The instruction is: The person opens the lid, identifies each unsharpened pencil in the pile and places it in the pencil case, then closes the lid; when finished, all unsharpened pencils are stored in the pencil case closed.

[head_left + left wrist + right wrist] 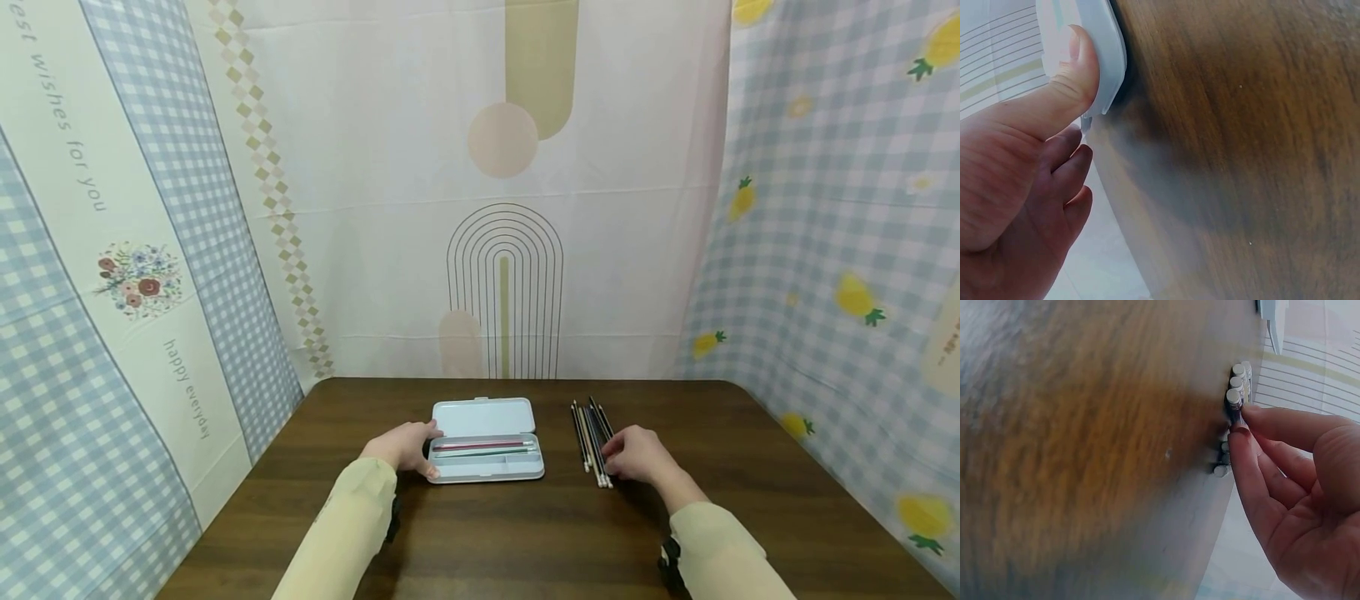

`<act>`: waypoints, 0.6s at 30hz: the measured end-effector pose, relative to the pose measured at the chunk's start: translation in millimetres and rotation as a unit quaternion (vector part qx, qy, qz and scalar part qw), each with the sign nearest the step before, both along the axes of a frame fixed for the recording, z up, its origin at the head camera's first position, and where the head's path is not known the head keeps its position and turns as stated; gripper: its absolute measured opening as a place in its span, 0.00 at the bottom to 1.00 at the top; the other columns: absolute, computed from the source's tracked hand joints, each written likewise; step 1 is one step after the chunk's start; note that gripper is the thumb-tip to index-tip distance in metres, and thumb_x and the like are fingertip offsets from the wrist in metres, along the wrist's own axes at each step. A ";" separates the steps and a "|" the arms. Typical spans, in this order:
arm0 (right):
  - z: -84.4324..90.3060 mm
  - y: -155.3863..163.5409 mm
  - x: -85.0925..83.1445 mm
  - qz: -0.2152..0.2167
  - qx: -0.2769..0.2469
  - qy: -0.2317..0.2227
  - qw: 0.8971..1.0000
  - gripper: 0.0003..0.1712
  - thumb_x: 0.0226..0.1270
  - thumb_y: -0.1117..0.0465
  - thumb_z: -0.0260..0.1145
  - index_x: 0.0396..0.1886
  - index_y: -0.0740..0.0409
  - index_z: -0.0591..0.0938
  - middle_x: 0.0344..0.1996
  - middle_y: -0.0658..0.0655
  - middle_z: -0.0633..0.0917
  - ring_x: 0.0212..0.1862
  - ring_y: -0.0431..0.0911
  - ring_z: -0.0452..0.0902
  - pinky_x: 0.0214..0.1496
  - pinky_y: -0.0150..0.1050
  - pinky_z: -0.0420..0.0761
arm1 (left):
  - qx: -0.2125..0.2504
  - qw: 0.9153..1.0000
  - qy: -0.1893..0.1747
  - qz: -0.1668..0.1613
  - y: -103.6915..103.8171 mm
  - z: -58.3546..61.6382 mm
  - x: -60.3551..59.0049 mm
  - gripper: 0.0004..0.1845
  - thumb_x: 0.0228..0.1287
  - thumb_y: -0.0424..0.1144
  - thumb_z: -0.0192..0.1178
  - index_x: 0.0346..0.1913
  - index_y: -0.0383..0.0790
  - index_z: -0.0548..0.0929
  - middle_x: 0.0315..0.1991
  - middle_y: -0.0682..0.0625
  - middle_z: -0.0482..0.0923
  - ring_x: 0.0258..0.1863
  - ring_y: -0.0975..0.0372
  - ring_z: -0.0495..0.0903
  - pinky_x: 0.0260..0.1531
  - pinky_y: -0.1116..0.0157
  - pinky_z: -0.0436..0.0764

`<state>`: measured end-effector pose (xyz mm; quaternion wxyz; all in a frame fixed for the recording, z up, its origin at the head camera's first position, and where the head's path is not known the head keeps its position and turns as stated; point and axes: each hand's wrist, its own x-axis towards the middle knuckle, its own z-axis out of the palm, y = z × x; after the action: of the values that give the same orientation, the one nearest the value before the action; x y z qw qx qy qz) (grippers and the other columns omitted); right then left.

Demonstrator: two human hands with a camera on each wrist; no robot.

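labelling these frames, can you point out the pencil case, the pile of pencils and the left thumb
pencil case [484,416]: head view, inside of the open lid
pile of pencils [589,427]: head view, middle of the shafts
left thumb [1079,72]: left wrist view, pad near the tip

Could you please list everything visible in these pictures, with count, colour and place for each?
Table: one, dark brown wood, filling the lower middle of the head view.
Pencil case: one, white, open, lid lying back, on the table centre-left.
Pencils in the case: a few, red, pink and green, lying lengthwise in the tray; exact count unclear.
Loose pencils: a bundle, mostly dark with pale ends, on the table to the right of the case; count unclear.
Backdrop cloths: patterned, cream, blue check and pineapple print, behind and at both sides.
Sleeves: two, pale yellow.
Left hand: holds the case's left end, thumb on its edge.
Right hand: pinches one loose pencil's end.
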<state>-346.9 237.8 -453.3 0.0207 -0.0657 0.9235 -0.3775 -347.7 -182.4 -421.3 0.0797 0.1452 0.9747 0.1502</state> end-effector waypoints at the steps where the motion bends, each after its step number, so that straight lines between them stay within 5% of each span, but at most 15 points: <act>1: 0.2 -0.3 -0.4 -0.001 0.002 -0.001 1.000 0.09 0.57 0.74 0.75 0.39 0.68 0.90 0.30 0.54 0.87 0.30 0.46 0.83 0.34 0.43 0.89 | 0.002 1.000 -0.001 0.001 -0.1 -0.1 -0.1 0.42 0.53 0.42 0.84 0.73 0.39 0.80 0.79 0.39 0.69 0.76 0.43 0.69 0.75 0.45 0.68; 18: 6.2 1.4 5.1 0.008 0.049 0.020 0.999 0.16 0.52 0.70 0.82 0.41 0.66 0.90 0.29 0.51 0.88 0.32 0.44 0.84 0.35 0.42 0.86 | -0.001 1.000 -0.006 0.004 -0.2 0.7 0.0 0.43 0.53 0.43 0.84 0.73 0.40 0.80 0.79 0.39 0.68 0.76 0.43 0.69 0.74 0.44 0.68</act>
<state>-341.8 239.2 -447.1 0.0090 -0.0795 0.9405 -0.3302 -347.7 -182.6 -420.6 0.0848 0.1401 0.9750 0.1504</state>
